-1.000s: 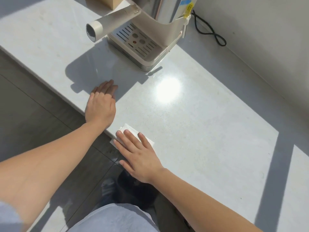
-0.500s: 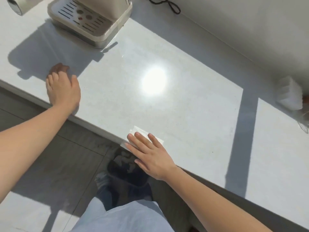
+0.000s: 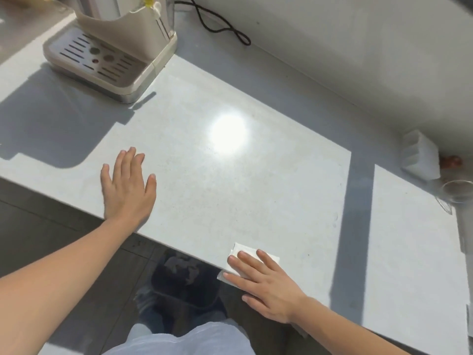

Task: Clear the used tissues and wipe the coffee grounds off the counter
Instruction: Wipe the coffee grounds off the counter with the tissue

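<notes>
A folded white tissue (image 3: 245,253) lies at the front edge of the pale counter (image 3: 256,188), partly over the edge. My right hand (image 3: 266,285) presses flat on it with fingers spread, covering most of it. My left hand (image 3: 127,188) lies flat and empty on the counter further left, fingers apart, pointing away from me. I cannot make out any coffee grounds on the sunlit surface.
A cream coffee machine (image 3: 112,49) with a slotted drip tray stands at the back left, its black cord (image 3: 220,26) along the wall. At the far right are a white tissue pack (image 3: 419,157) and a glass cup (image 3: 458,190). Dark floor lies below the edge.
My right hand has slid the tissue rightward along the counter's front edge. My left hand has moved right too, away from the machine's shadow. The camera has swung around.
</notes>
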The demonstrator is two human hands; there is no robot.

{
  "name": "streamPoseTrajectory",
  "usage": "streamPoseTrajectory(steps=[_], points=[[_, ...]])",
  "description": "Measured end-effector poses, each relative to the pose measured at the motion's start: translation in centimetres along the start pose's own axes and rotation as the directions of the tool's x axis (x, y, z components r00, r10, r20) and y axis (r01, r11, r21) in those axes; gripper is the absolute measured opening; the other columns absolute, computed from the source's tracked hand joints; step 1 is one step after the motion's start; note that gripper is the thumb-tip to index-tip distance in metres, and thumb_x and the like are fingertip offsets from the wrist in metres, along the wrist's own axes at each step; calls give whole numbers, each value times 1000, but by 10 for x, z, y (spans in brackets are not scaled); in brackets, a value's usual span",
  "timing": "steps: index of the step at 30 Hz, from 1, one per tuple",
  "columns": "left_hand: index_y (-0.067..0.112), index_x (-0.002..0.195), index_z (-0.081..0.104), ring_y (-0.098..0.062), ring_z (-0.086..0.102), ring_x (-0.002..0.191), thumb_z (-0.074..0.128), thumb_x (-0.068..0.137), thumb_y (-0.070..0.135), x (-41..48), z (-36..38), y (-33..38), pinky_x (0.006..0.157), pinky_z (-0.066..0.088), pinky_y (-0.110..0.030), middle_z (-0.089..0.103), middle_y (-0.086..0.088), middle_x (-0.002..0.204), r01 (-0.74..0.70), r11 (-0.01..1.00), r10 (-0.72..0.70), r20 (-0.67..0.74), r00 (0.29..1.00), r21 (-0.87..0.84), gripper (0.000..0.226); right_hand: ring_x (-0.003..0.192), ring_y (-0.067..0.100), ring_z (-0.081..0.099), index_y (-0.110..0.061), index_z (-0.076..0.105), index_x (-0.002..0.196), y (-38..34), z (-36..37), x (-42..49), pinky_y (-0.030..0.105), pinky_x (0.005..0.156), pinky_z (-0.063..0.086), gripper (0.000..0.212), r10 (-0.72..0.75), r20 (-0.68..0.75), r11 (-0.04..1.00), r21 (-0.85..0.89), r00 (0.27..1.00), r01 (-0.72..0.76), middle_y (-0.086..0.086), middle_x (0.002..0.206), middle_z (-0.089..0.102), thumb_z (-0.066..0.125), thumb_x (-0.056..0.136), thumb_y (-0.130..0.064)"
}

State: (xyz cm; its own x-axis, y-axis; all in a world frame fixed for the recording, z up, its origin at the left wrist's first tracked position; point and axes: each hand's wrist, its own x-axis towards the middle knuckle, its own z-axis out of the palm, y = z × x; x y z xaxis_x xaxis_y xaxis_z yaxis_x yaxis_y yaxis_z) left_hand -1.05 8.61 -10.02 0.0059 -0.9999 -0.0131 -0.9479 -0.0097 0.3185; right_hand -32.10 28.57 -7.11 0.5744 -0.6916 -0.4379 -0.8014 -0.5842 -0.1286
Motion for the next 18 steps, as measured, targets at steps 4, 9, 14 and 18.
streamPoseTrajectory(steps=[4,9,14,18], points=[[17,140,34,-18,15,145,29,97,39,1,-3,0,117,3,-44,26,-2,155,22,998,-23,-12,1000,-57,49,149,17,-7,-34,13,152,-24,-43,123,44,119,-2,63,-247,-108,969,-38,963,244,-6,163,0,45,98,-36],[19,133,46,-14,26,142,31,92,41,6,-11,-1,119,7,-39,37,2,150,75,973,-92,-67,993,-220,49,149,20,1,-30,23,151,-49,-70,193,45,120,1,58,-289,-153,957,-78,945,280,1,161,16,46,97,-27],[21,135,44,-11,24,142,31,93,40,4,-12,0,120,6,-38,36,4,151,72,972,-91,-77,993,-223,48,149,18,-8,-29,13,153,-39,-56,166,43,120,-6,67,-302,-169,953,-14,938,304,-2,163,4,48,96,-18],[19,138,39,-13,20,144,32,96,34,3,-10,-1,120,5,-40,31,2,153,69,983,-79,-53,996,-169,46,149,17,-4,-29,4,154,11,-29,79,45,118,0,59,-153,-126,988,13,980,156,-6,163,-3,31,102,-42]])
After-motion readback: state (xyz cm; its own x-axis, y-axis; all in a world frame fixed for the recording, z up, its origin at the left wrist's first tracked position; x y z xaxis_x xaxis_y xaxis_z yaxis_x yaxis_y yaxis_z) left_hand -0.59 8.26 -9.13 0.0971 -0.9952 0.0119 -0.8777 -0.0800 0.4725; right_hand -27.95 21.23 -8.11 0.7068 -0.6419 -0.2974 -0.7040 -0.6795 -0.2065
